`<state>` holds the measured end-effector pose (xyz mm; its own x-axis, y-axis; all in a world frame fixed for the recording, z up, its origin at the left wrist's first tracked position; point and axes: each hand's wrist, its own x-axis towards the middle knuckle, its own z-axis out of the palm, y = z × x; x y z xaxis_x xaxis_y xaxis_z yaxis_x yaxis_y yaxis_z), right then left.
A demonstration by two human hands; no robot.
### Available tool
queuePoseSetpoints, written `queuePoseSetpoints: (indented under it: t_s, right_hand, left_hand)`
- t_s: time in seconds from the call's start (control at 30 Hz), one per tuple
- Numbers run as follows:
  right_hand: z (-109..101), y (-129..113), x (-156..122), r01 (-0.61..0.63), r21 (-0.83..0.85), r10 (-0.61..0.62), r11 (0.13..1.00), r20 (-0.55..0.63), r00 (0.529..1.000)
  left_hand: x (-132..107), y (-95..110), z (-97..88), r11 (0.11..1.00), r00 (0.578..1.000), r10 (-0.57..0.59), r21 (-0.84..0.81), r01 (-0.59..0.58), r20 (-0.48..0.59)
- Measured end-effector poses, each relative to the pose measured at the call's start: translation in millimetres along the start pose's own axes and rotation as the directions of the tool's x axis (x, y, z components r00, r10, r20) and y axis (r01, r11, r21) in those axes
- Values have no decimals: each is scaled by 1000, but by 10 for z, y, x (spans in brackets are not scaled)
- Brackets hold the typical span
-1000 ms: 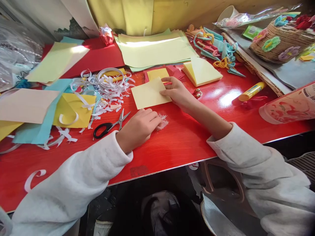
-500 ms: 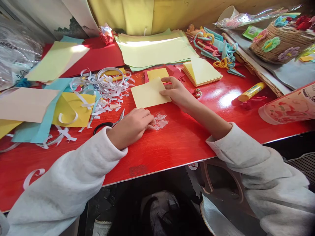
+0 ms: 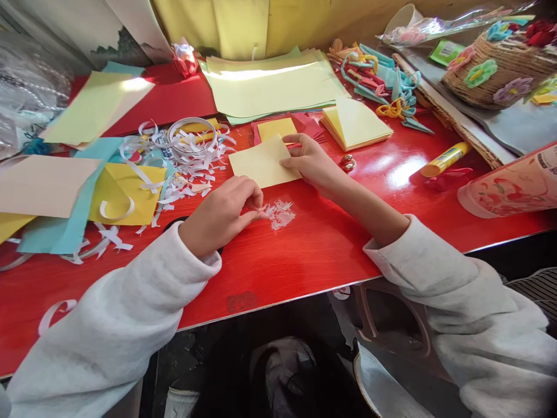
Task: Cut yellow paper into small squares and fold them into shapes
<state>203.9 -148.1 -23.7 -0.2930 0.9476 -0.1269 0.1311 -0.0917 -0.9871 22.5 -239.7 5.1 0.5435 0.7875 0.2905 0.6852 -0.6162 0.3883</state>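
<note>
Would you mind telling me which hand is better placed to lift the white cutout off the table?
Left. The left hand has its fingertips at the edge of the white cutout, while the right hand holds the yellow sheet beyond it.

No word or number can be made out anywhere. The white label strip (image 3: 546, 158) on the pink flower-patterned cylindrical container (image 3: 509, 188) carries dark print too small to read. The yellow glue stick with an orange end (image 3: 447, 158) shows only blurred marks. The small green packet (image 3: 444, 53) has a white patch of unreadable print, and the small white roll among the paper shreds (image 3: 166, 143) bears dark lettering, also illegible
</note>
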Motion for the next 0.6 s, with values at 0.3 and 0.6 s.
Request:
queuePoseSetpoints:
  t_s: [0.3, 0.6]
  right_hand:
    - [-15, 21, 15, 22, -8, -22, 1000, 28, 999]
    - [-18, 31, 35, 31, -19, -31, 999, 38, 999]
  left_hand:
    - [-33, -61, 73, 999, 999, 38, 17, -38, 22]
    - [-18, -13, 230, 993, 995, 79, 82, -84, 58]
